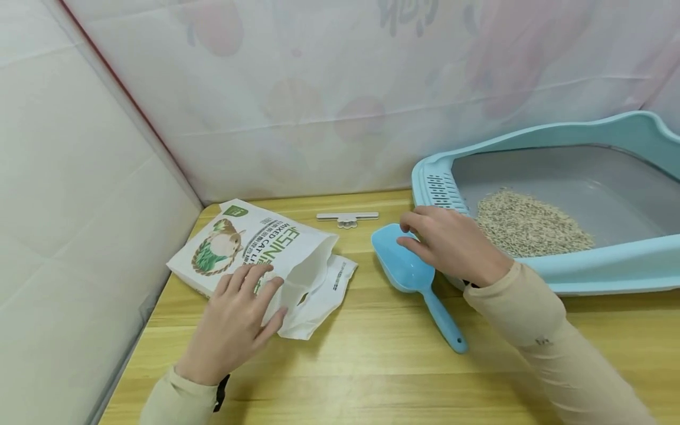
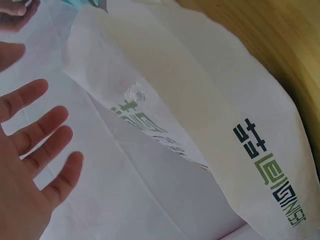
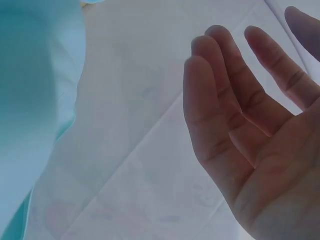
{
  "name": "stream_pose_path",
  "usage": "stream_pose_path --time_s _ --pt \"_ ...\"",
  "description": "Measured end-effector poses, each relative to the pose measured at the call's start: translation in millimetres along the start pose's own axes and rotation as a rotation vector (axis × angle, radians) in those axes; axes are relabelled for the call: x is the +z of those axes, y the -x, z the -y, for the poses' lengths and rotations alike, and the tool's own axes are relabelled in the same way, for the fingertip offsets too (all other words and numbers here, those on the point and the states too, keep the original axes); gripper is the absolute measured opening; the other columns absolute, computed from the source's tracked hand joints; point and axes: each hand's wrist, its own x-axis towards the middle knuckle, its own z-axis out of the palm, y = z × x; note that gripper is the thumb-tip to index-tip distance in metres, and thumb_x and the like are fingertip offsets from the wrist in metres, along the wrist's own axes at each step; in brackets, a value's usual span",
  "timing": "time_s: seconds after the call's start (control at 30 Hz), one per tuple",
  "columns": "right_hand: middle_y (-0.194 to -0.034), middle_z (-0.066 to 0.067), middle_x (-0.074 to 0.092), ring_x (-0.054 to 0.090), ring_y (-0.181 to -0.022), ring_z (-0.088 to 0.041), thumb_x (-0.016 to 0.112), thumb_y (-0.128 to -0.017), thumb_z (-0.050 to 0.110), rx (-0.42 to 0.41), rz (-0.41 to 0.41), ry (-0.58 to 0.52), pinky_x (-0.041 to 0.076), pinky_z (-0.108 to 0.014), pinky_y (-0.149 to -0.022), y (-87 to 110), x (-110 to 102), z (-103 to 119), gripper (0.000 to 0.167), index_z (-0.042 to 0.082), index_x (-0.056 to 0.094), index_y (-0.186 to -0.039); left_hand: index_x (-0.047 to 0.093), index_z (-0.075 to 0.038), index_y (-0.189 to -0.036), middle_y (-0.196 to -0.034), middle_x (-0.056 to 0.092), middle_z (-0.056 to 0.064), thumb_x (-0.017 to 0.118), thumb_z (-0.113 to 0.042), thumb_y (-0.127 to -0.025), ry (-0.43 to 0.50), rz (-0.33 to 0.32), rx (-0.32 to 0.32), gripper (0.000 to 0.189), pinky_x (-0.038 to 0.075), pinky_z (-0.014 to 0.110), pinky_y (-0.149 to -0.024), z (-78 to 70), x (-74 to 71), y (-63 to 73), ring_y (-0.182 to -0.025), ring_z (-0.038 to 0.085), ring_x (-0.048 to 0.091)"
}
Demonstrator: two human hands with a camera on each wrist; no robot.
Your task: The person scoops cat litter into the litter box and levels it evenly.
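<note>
A white cat litter bag (image 1: 255, 236) lies on its side at the left, its torn mouth gaping toward the front right. My left hand (image 1: 234, 319) hovers at the near side of the bag with fingers spread, holding nothing. In the left wrist view those fingers (image 2: 42, 135) stand apart from the bag (image 2: 150, 70). A blue scoop (image 1: 405, 260) rests on the table, its handle pointing toward me. Over the scoop's right edge is my right hand (image 1: 451, 242), fingers loosely bent. The right wrist view shows that hand (image 3: 250, 125) with nothing in its palm.
A blue litter box (image 1: 611, 265) stands at the right, with a heap of pale litter pellets (image 1: 531, 227) inside. A white sealing clip (image 1: 347, 218) lies at the back between bag and box. White fabric walls (image 1: 297, 136) border the wooden table (image 1: 345, 378) behind and at left.
</note>
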Motion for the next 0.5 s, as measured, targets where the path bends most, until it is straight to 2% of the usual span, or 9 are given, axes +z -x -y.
stream_pose_path --time_s 0.13,0.3,0.37,0.5 --pt "-0.086 -0.006 0.063 0.054 -0.066 -0.018 0.073 -0.094 0.016 0.013 0.010 -0.017 0.047 -0.038 -0.058 -11.0 1.7 0.5 0.011 0.007 0.066 -0.091 0.064 -0.004 -0.123 -0.136 0.053 0.025 0.029 -0.057 -0.104 0.016 0.036 -0.010 0.067 0.045 0.061 -0.088 -4.3 3.6 1.6 -0.120 0.047 0.050" --pt "-0.086 -0.005 0.064 0.055 -0.069 -0.020 0.075 -0.092 0.015 0.040 0.038 -0.030 0.047 -0.038 -0.060 -18.0 7.4 -1.1 0.014 0.008 0.064 -0.088 0.060 -0.007 -0.130 -0.143 0.047 0.024 0.031 -0.071 -0.098 0.067 0.119 -0.006 0.077 0.045 0.063 -0.091 -5.7 11.9 0.7 -0.129 0.048 0.045" --pt "-0.085 -0.004 0.064 0.054 -0.068 -0.019 0.075 -0.092 0.016 0.045 0.053 -0.030 0.046 -0.037 -0.060 -20.1 10.3 -1.3 0.015 0.009 0.062 -0.086 0.059 -0.008 -0.132 -0.144 0.047 0.023 0.038 -0.073 -0.096 0.080 0.179 -0.017 0.077 0.046 0.063 -0.092 -5.3 14.9 1.7 -0.130 0.047 0.045" --pt "-0.083 -0.004 0.062 0.050 -0.066 -0.018 0.075 -0.092 0.017 0.050 0.077 -0.032 0.044 -0.036 -0.058 -23.6 13.6 0.4 0.018 0.011 0.060 -0.084 0.059 -0.010 -0.134 -0.142 0.050 0.023 0.060 -0.071 -0.086 0.084 0.295 -0.042 0.078 0.047 0.062 -0.093 -6.8 20.9 6.0 -0.128 0.045 0.049"
